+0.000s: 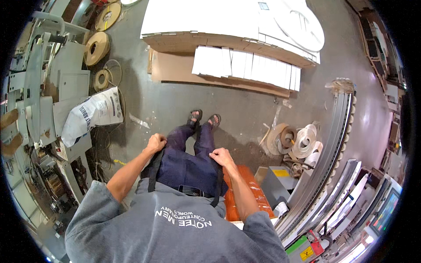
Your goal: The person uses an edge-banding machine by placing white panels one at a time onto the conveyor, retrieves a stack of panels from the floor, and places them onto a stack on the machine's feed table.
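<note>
My left hand [156,143] is closed at the outer side of my left thigh, fingers curled in. On the other side, my right hand [222,157] is closed over my right thigh, its thumb and fingers pressed together. A black strap [155,173] runs down my front to the left hand, and a second black strap [218,186] reaches toward the right hand. Dark blue trousers [182,168] lie under both hands. Whether the fingers grip strap or trouser cloth is hidden. A dark phone-like device [191,190] shows at my waist.
White panels [201,19] are stacked ahead, with narrower white strips [245,63] beside them on brown board [175,70]. Machinery [72,87] and a white sack [94,114] stand left. Edging rolls [304,141], an orange-covered bundle [247,193] and a long machine rail [337,127] are right.
</note>
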### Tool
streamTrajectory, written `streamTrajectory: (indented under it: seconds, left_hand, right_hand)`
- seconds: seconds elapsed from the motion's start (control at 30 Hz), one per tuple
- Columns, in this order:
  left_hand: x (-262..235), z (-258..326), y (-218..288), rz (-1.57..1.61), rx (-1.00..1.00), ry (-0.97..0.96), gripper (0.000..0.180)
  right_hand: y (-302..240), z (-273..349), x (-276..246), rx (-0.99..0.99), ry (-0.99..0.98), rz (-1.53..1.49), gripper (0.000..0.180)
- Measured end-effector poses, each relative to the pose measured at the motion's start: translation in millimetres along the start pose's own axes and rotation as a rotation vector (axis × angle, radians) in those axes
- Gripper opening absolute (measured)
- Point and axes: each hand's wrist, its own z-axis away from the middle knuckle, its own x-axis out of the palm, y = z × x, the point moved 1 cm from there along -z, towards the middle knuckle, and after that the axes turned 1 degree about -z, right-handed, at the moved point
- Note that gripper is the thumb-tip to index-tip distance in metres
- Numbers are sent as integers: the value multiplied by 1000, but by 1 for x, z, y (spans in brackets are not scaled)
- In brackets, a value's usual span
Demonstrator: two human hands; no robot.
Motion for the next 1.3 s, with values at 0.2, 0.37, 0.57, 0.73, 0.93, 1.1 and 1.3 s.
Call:
streamTrajectory:
  seconds: [0.2, 0.37, 0.57, 0.73, 0.93, 1.1, 1.3]
  left_hand:
    - [-25, 5, 14, -60, -42, 8, 32]
    - [-54, -34, -18, -262, -114, -142, 38]
    - [-104, -63, -43, -64, -57, -240, 32]
    - [-87, -191, -28, 293, 50, 85, 28]
    - [-32, -400, 10, 246, 356, 144, 42]
    - [8, -489, 37, 188, 440, 159, 53]
    - [60, -540, 15, 326, 511, 126, 61]
  right_hand:
    - [2, 27, 6, -26, -156, -78, 27]
    - [-15, 29, 21, -111, -188, -200, 26]
    - [-42, -46, 22, -55, -277, -74, 21]
    - [21, -225, 27, -234, 275, -403, 21]
    - [31, -430, 34, -61, 514, -975, 46]
    - [31, -537, 42, -262, 777, -1040, 31]
    - [35, -578, 41, -423, 1017, -804, 38]
